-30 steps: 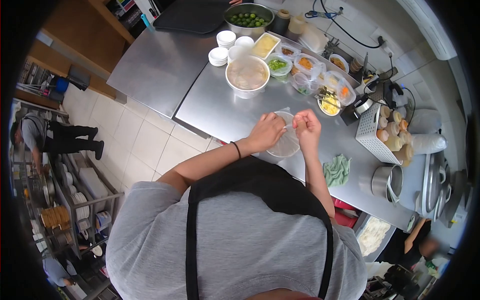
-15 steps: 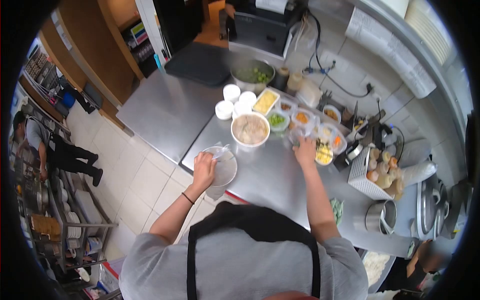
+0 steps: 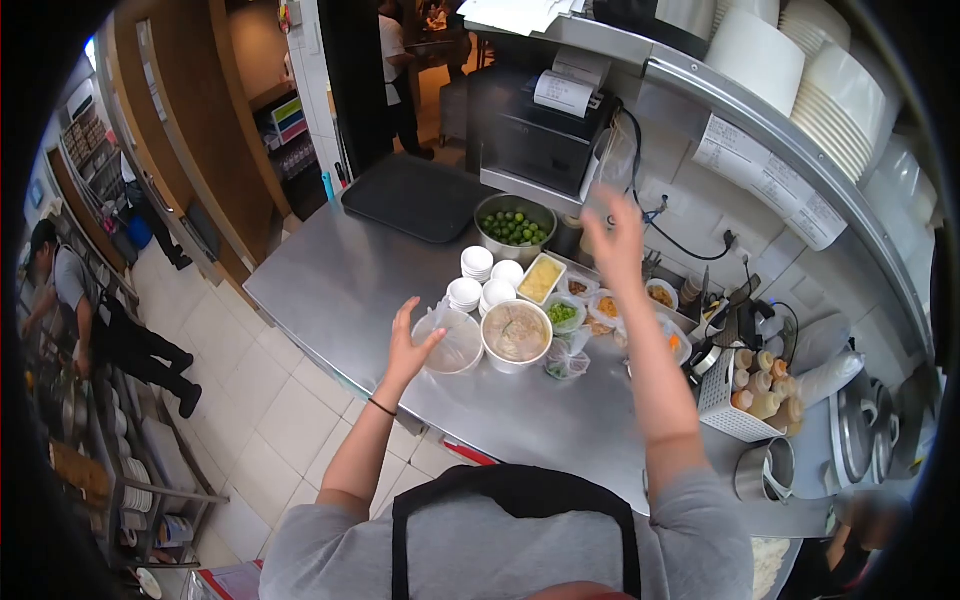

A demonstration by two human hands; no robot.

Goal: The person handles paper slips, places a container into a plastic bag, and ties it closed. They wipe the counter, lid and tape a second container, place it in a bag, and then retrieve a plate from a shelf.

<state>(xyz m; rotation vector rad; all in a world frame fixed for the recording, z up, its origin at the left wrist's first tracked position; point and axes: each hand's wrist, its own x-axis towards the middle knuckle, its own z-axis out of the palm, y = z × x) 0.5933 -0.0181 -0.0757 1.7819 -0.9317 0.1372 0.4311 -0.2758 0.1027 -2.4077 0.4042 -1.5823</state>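
Observation:
My left hand (image 3: pixel 408 348) is open, its thumb and fingers spread at the rim of a translucent round tub (image 3: pixel 447 362) with clear plastic in it. To the tub's right stands a white bowl of broth (image 3: pixel 516 335). My right hand (image 3: pixel 615 235) is raised above the small containers, slightly blurred, fingers apart and nothing visible in them. Beneath it are a tub of chopped greens (image 3: pixel 562 314), an orange-topped tub (image 3: pixel 606 306) and a rectangular tub of yellow food (image 3: pixel 541 279). A small clear bag (image 3: pixel 568 364) lies beside the bowl.
Stacked white cups (image 3: pixel 465 293) and a metal pot of green limes (image 3: pixel 516 228) stand behind the bowl. Farther back are a black tray (image 3: pixel 412 198) and a receipt printer (image 3: pixel 545 140). A white basket of bottles (image 3: pixel 728 400) is at right. A person (image 3: pixel 110 310) stands at left.
My right hand has risen away from the small tubs. My left hand's fingers have spread from the plastic at the tub. A small bag now lies beside the bowl. The view has shifted.

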